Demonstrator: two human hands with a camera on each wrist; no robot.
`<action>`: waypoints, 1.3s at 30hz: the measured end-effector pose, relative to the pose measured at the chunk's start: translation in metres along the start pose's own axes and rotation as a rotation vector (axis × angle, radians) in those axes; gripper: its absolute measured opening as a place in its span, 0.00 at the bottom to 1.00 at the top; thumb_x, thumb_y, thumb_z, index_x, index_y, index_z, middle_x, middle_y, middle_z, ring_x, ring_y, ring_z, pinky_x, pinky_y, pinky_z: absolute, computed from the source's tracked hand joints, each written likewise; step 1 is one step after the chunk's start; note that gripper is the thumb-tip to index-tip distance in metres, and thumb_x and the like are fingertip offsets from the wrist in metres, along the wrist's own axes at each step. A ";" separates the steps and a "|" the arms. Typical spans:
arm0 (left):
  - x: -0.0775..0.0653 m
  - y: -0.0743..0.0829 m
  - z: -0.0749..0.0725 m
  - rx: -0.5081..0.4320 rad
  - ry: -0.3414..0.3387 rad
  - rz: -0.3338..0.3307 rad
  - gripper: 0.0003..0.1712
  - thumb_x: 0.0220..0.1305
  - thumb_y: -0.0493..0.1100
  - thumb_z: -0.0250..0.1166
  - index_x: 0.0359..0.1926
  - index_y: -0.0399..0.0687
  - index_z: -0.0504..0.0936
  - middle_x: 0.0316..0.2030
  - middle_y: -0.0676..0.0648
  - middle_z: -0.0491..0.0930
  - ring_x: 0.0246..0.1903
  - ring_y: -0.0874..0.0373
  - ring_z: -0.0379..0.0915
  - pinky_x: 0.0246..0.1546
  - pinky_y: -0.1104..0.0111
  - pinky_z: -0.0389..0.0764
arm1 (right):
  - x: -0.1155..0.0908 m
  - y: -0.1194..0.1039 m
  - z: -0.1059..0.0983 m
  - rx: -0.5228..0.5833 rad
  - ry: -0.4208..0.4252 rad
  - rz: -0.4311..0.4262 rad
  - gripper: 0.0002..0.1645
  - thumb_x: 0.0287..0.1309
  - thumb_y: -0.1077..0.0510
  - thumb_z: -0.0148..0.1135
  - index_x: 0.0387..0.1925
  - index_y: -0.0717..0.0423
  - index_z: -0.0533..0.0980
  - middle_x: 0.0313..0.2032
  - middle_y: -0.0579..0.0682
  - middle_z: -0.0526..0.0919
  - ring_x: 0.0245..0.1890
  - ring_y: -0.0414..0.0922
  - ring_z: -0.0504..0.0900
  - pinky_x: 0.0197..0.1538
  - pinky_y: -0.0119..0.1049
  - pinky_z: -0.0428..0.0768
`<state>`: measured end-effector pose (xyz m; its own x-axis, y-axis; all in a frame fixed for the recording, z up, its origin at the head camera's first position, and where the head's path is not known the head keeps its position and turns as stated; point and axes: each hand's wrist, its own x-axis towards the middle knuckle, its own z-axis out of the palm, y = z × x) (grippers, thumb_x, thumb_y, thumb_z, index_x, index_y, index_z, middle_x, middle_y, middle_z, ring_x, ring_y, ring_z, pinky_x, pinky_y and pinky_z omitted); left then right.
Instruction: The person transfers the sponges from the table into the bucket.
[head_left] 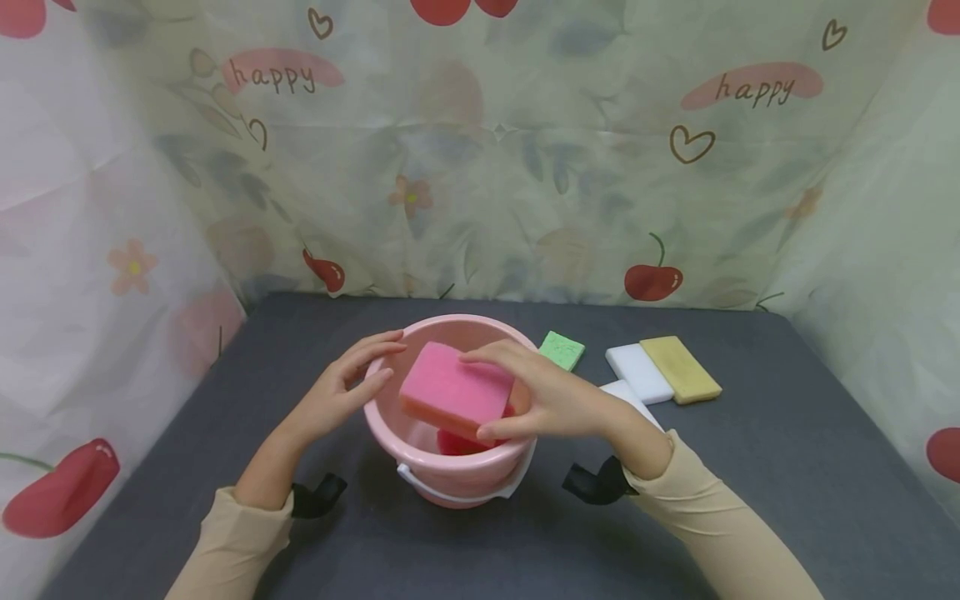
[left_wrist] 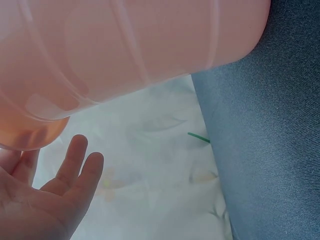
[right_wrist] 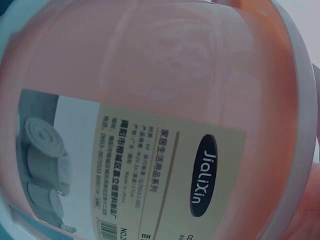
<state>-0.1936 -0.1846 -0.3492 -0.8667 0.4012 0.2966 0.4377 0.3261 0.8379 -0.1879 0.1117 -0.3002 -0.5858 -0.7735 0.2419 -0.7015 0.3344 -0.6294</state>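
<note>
On the dark table (head_left: 450,554) we see a pink bucket (head_left: 465,475); to its right, a green sponge (head_left: 561,351), white blocks (head_left: 636,375) and a yellow block (head_left: 680,370).

Bucket (head_left: 457,473), one: pale pink, bearing a JiaLiXin label (right_wrist: 170,170); standing upright below the right fingers (head_left: 491,354), its rim curving just beside the left fingers (head_left: 371,348), its white handle (head_left: 516,487) hanging down. Sponge (head_left: 457,383), one: block-shaped, pink-faced, orange-sided; tilting at the bucket's opening, its right end being pinched between right fingers and thumb.

Left fingers (head_left: 369,352) loose, right fingers (head_left: 501,354) pinched
</note>
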 end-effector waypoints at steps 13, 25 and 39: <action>0.000 0.001 0.000 0.029 0.001 -0.019 0.23 0.66 0.42 0.55 0.61 0.49 0.71 0.68 0.47 0.61 0.67 0.48 0.56 0.52 0.77 0.72 | 0.004 -0.003 0.002 -0.043 -0.027 0.032 0.44 0.46 0.46 0.70 0.64 0.49 0.64 0.60 0.45 0.69 0.59 0.41 0.67 0.52 0.32 0.78; 0.000 0.000 0.000 0.037 -0.002 -0.026 0.23 0.66 0.42 0.55 0.61 0.51 0.71 0.68 0.48 0.61 0.67 0.49 0.56 0.55 0.70 0.73 | 0.008 -0.004 0.002 -0.085 -0.058 0.053 0.44 0.45 0.44 0.70 0.64 0.48 0.64 0.60 0.45 0.70 0.58 0.41 0.68 0.51 0.31 0.78; 0.000 0.001 0.000 0.039 -0.003 -0.030 0.23 0.66 0.42 0.55 0.61 0.50 0.70 0.68 0.47 0.60 0.67 0.47 0.55 0.57 0.49 0.71 | 0.012 -0.006 0.003 -0.132 -0.092 0.035 0.43 0.47 0.45 0.70 0.64 0.50 0.64 0.60 0.44 0.70 0.58 0.40 0.68 0.54 0.34 0.77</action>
<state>-0.1929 -0.1845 -0.3486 -0.8789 0.3935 0.2698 0.4204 0.3712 0.8279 -0.1890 0.0986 -0.2958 -0.5751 -0.8043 0.1494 -0.7325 0.4249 -0.5319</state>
